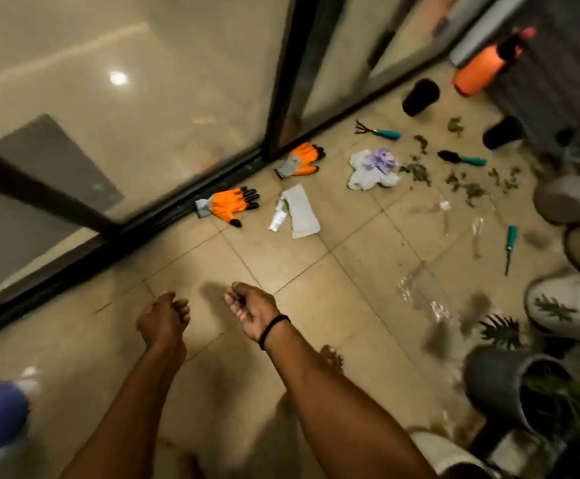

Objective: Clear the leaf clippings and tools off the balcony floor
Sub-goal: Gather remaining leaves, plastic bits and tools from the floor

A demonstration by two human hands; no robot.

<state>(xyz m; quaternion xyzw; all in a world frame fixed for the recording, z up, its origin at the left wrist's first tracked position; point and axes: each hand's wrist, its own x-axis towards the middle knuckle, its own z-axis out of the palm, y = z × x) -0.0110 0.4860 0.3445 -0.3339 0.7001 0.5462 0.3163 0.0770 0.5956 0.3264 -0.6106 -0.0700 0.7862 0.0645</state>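
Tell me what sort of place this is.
Most likely a home balcony used for gardening: a sliding glass door borders the tiled floor, potted plants line one side, and a hand rake lies near leaf clippings.

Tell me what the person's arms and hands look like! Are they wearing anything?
Both arms are bare, with no sleeves showing. The left hand and the right hand wear no gloves, and I can see no rings. A thin black band goes round the right wrist.
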